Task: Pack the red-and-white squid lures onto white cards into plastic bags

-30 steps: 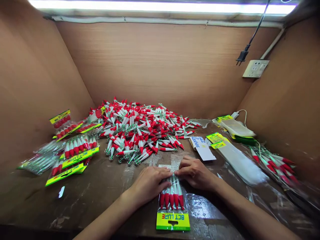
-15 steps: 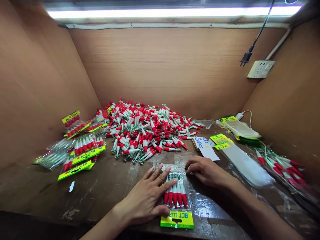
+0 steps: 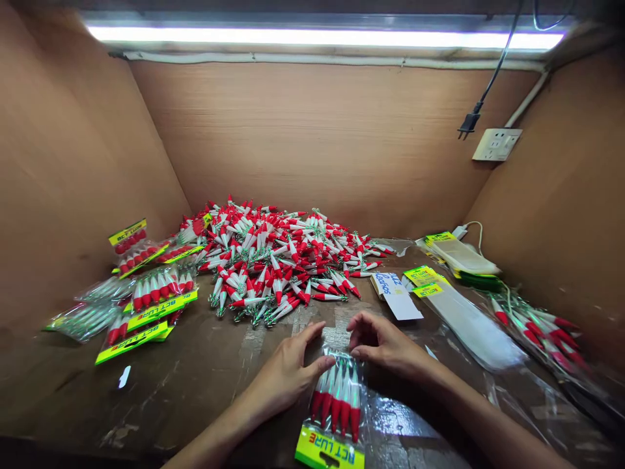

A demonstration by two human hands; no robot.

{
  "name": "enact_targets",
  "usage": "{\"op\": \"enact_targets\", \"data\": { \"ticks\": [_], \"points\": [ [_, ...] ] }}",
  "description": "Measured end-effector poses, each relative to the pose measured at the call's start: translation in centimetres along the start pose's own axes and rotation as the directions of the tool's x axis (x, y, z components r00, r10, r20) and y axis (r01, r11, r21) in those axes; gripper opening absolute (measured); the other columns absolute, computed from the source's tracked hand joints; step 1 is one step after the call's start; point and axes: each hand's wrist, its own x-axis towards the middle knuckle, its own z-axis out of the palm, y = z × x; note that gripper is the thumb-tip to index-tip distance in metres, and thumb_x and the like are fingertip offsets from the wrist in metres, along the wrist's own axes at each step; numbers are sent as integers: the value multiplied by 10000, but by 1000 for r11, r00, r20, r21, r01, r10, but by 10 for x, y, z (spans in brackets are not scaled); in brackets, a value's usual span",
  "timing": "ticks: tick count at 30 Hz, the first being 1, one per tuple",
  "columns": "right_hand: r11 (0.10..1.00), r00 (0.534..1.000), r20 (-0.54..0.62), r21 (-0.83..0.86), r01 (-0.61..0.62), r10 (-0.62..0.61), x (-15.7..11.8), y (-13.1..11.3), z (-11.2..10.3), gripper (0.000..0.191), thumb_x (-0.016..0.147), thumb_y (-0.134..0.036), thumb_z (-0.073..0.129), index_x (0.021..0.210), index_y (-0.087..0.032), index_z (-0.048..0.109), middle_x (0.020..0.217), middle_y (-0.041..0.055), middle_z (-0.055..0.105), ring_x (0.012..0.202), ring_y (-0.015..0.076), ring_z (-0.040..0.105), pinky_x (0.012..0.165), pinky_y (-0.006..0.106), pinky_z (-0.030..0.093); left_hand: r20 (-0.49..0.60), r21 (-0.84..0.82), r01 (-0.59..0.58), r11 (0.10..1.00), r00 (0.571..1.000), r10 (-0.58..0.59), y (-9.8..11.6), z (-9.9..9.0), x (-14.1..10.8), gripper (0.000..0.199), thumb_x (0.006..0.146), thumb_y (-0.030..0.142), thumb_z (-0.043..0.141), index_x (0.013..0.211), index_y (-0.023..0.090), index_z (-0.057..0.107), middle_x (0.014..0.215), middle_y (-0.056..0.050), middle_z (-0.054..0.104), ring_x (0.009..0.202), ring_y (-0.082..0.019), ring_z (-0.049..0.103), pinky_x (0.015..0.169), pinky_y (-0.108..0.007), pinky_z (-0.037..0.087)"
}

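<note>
A clear packet of red-and-white lures (image 3: 336, 400) with a yellow-green header lies at the front middle of the table, header towards me. My left hand (image 3: 293, 368) is at its upper left, fingers apart, the thumb over the packet's top end; nothing is gripped in it. At the packet's upper right is my right hand (image 3: 385, 345), its fingers curled with a gap between them and the thumb, holding nothing that shows. Beyond both hands spreads a large heap of loose red-and-white lures (image 3: 278, 260).
Filled packets (image 3: 161, 290) are piled at the left, near a small white piece (image 3: 124, 376). On the right lie a white card (image 3: 398, 296), empty bags (image 3: 473, 326), more bags (image 3: 461, 254) and loose lures (image 3: 537, 329). A plug (image 3: 469, 122) hangs above.
My left hand has lifted off the packet's face and turned towards its top end. My right hand has turned inward. The packet sits lower in view and slightly tilted.
</note>
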Motion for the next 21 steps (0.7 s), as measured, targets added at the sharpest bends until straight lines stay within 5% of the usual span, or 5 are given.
{"op": "enact_targets", "data": {
  "ticks": [3,8,12,16,21],
  "points": [
    [992,1000,5,-124,30,-29,-2,-2,-2,438,810,-322,792,1207,-235,627,1040,28,663,924,197,613,818,314,480,-27,-50,-9,999,1000,8,5,2,5,583,852,438,749,1380,244,595,1375,-122,648,1326,-307,562,1115,-473,435],
    [920,997,59,-386,65,-46,-10,-6,3,313,737,-385,856,977,-251,705,1045,22,635,999,232,583,859,326,451,-14,104,-14,994,1000,16,13,8,-6,611,714,407,859,1273,255,663,1572,-136,435,1479,-383,333,1191,-566,282],
    [972,1000,26,-233,8,-2,-11,2,9,340,803,-344,793,1099,-262,648,1013,18,663,913,218,603,795,314,465,-68,-199,18,980,997,-32,18,10,-9,471,697,285,854,1107,240,626,1166,-78,718,1139,-321,655,969,-457,510],
    [996,1000,22,88,-14,12,-5,7,16,582,851,-391,740,1369,-249,516,891,15,649,783,195,603,681,298,458,-39,-697,103,710,983,-180,17,14,-1,515,694,322,870,1060,212,524,846,-10,713,692,-172,689,626,-257,516],
    [987,999,-48,159,6,2,3,6,4,722,898,-368,669,1528,-262,331,1022,55,699,825,194,647,731,325,495,-47,-843,82,532,973,-224,10,-16,7,593,659,345,922,1091,190,548,837,-4,705,626,-129,661,526,-184,466]
  ]
}}
